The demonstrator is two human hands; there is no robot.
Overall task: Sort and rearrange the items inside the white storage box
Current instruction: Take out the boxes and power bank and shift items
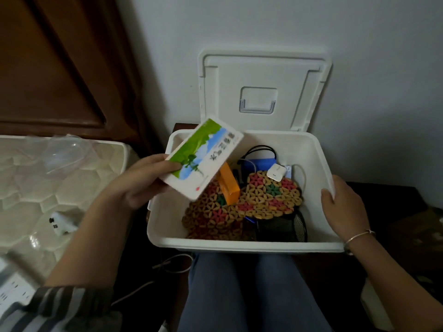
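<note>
Both of your hands were busy. Your left hand (143,180) gripped the near end of a flat white cardboard carton printed with a green-and-blue landscape (206,156). Your right hand (342,207) clasped the right rim of the white plastic storage box (239,245).

The carton hung tilted over the box's left rear corner. Its long axis ran from your left hand diagonally away toward the far right, so only that hand could place it; the right was well apart, across the box. Its printed face was up, with corners that looked crisp, and it was probably light and stiff.

Directly below it, a small orange carton (229,185) lay across two woven floral mats (271,195). Any flat spot for the white carton was, I judged, to the right and downward.

Beyond the mats sat a white charger cube (276,170), a blue flat pack (260,164) and a black mesh cup (282,226). The lid (263,92) leaned open against the wall, and a quilted mattress (48,188) lay to your left.
</note>
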